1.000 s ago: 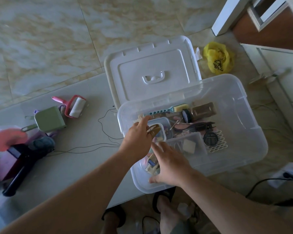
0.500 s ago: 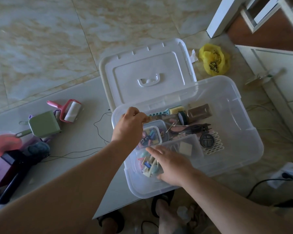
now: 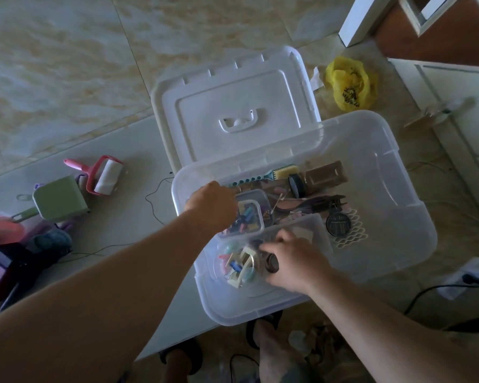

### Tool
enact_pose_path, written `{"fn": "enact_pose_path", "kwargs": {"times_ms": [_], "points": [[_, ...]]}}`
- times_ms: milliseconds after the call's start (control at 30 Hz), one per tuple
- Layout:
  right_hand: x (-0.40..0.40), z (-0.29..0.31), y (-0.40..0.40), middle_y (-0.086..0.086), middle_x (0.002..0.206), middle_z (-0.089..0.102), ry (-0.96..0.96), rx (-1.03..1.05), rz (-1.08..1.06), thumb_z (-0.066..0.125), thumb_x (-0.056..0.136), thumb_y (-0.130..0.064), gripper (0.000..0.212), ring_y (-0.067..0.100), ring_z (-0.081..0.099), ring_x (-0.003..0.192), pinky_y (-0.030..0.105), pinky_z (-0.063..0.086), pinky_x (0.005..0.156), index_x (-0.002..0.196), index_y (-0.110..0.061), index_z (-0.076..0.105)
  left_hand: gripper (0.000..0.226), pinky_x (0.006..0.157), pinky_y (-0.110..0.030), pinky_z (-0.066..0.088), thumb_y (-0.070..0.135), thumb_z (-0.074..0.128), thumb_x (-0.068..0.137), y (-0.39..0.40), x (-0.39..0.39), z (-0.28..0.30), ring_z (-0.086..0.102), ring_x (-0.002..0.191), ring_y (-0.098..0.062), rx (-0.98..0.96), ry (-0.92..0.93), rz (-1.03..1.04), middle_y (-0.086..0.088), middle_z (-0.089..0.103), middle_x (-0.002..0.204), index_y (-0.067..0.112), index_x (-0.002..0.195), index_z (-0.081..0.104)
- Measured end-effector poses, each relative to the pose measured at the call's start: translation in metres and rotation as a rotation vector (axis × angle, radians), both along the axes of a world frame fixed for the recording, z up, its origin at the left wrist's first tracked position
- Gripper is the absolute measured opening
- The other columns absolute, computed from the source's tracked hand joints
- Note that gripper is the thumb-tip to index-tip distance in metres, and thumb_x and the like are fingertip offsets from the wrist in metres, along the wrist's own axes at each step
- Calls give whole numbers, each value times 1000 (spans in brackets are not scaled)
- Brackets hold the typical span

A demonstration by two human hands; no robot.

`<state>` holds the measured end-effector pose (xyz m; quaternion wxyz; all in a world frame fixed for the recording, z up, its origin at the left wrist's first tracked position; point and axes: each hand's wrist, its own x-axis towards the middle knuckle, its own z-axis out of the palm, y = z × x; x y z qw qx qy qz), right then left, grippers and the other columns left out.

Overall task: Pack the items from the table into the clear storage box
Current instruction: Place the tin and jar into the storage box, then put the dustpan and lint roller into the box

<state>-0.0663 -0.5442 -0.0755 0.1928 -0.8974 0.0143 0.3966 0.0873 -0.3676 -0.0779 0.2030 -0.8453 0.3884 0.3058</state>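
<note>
The clear storage box (image 3: pixel 398 172) overhangs the table's right edge, its white lid (image 3: pixel 233 106) open behind it. Inside lie a teal brush (image 3: pixel 263 175), a brown case (image 3: pixel 327 175), a black tool (image 3: pixel 321 204), a dark round tin (image 3: pixel 338 223) and clear tubs of small colourful bits (image 3: pixel 249 217). My left hand (image 3: pixel 210 205) reaches over the box's left wall above a small tub, fingers curled under and hidden. My right hand (image 3: pixel 291 264) is low in the box beside a round tub (image 3: pixel 237 268), fingers closed on a small dark round thing (image 3: pixel 271 265).
On the grey table (image 3: pixel 116 217) to the left lie a pink lint roller (image 3: pixel 105 175), a green case (image 3: pixel 58 197), a pink round item (image 3: pixel 0 230), dark objects (image 3: pixel 39 247) and a thin black wire (image 3: pixel 154 205). A yellow bag (image 3: pixel 349 84) and a power strip (image 3: pixel 465 277) are on the floor.
My left hand moved from the box's rim down over the small tub. My right hand shifted right off the round tub and now grips a dark round thing.
</note>
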Motion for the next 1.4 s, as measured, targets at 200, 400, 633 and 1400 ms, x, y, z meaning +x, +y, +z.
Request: {"fn": "enact_pose_path", "kwargs": {"times_ms": [200, 400, 633, 1400], "points": [[3, -10, 6, 4, 126, 48, -59, -151, -40, 76, 86, -29, 40, 31, 61, 108, 44, 59, 86, 123, -32, 63, 28, 92, -43, 53, 30, 59, 94, -6, -15, 30, 54, 108, -28, -297, -97, 435, -5, 54, 120, 25, 120, 67], [4, -10, 8, -1, 128, 44, 32, -59, -110, 74, 88, -32, 47, 25, 56, 113, 41, 55, 93, 131, -36, 55, 31, 107, -47, 44, 48, 57, 95, -2, -65, 41, 49, 121, -24, -451, 121, 195, 1, 59, 122, 38, 122, 68], [9, 8, 19, -4, 131, 48, -115, -43, -188, 60, 93, -31, 42, 22, 50, 123, 42, 53, 95, 134, -40, 56, 39, 102, -45, 46, 35, 62, 92, 9, -91, 33, 55, 116, -27, -426, 80, 172, -4, 62, 121, 30, 131, 62], [216, -14, 329, 7, 140, 38, -578, 44, 200, 72, 79, -26, 65, 35, 44, 126, 47, 55, 86, 140, -23, 48, 91, 126, -50, 15, 39, 69, 80, 391, 29, -14, 7, 154, -38, -275, -244, 925, -13, 2, 166, 38, 156, 19]]}}
